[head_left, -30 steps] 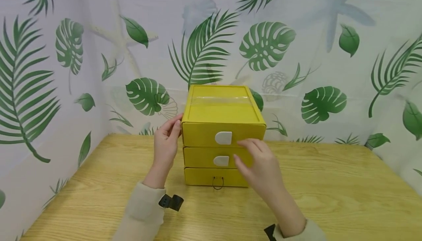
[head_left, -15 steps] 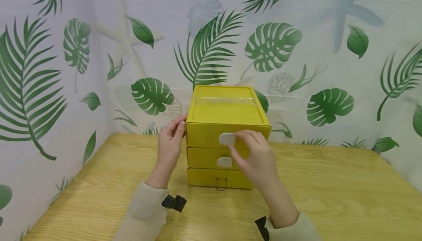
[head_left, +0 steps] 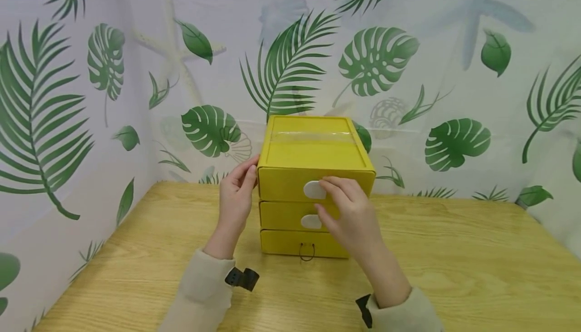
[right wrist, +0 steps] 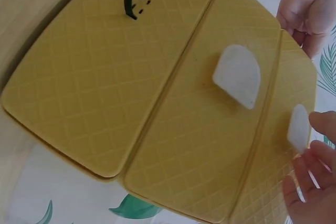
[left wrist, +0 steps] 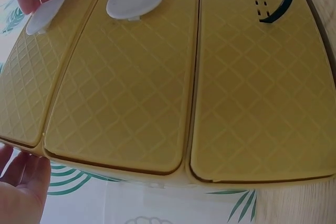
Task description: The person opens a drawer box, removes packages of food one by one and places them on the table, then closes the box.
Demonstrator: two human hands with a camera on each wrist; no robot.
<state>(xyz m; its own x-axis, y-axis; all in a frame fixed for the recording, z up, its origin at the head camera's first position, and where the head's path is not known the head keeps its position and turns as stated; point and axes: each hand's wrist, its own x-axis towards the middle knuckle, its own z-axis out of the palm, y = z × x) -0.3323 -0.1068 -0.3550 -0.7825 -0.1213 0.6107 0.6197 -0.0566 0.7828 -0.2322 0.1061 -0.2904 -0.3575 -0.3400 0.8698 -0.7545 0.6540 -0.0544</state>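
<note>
A yellow three-drawer box (head_left: 290, 183) stands on the table, its drawers closed flush. White tabs (head_left: 310, 221) serve as handles on the upper two drawers, and a dark loop (head_left: 307, 253) hangs on the bottom one. My left hand (head_left: 233, 196) rests its fingers against the box's left side near the top. With my right hand (head_left: 356, 216), I reach the top drawer's white tab (right wrist: 299, 128); the fingertips lie at its right edge, the thumb lower and apart. Whether they press on the tab is hard to tell.
Clear tape (head_left: 313, 136) crosses the box's top. Wood-grain table (head_left: 454, 261) surface extends on both sides and in front. Behind stands a white leaf-patterned backdrop (head_left: 386, 59). A black strap (head_left: 242, 278) sits at the left cuff.
My right hand has moved left and slightly up, from beside the top tab to its right edge. The left hand stays at the box's side. The drawers look unmoved.
</note>
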